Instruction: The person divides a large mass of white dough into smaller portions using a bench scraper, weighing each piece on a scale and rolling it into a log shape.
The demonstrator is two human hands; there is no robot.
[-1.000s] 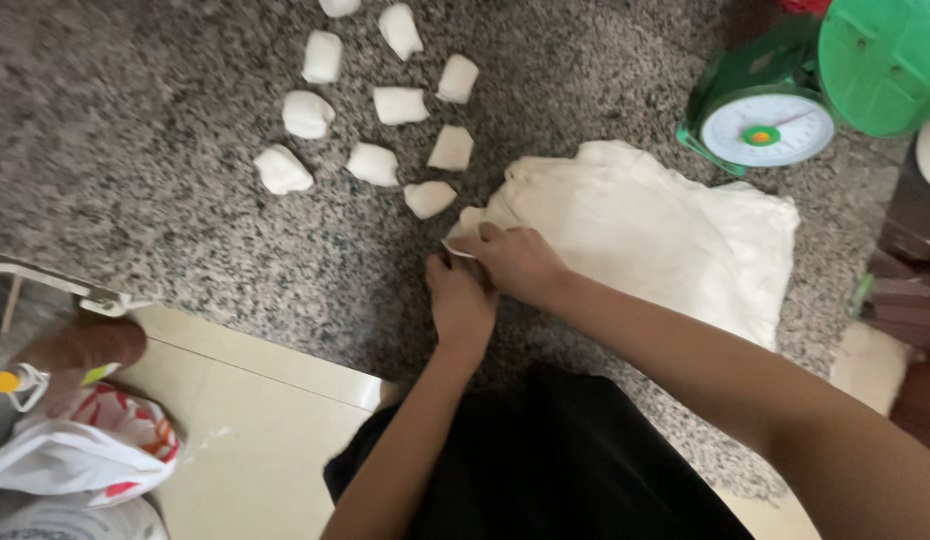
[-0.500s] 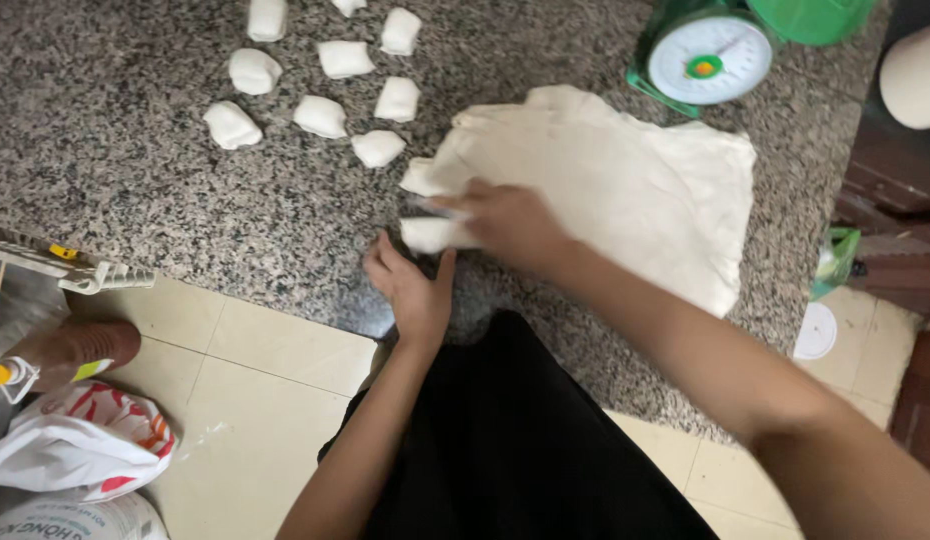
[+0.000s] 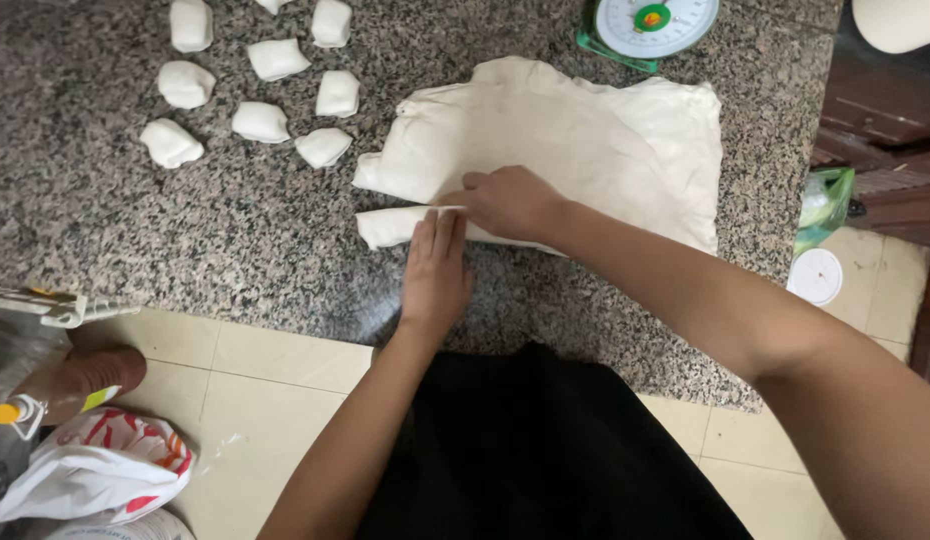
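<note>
Looking down from the head camera, we see a speckled granite counter (image 3: 135, 230) with a large, flattened sheet of pale dough (image 3: 585, 130) spread across its right half. Along the near edge of that sheet a narrow strip of dough (image 3: 390, 226) lies almost cut away, its free end pointing left and its right end running under the hands.

We see the left hand (image 3: 435, 270) lying flat, palm down, fingers (image 3: 433, 232) straight and pressed together, their tips resting on the strip. The right hand (image 3: 510, 203) sits just beside it, on the seam between strip and sheet. Its fingers are curled inward and bunched together, pressing down on the dough; whether they grip a blade or anything else we cannot tell, since the hand hides what lies beneath it.

At the upper left, well apart from the sheet, we count 8 small dough pieces (image 3: 260, 122) in a loose cluster, 1 of them cut off by the top edge. A green kitchen scale (image 3: 650, 25) with a white dial stands at the top edge, just beyond the sheet. Below the counter we see pale floor tiles (image 3: 285, 400), a white plastic bag (image 3: 95, 470) with red print at the lower left, and a white round lid (image 3: 815, 276) on the floor at the right.
</note>
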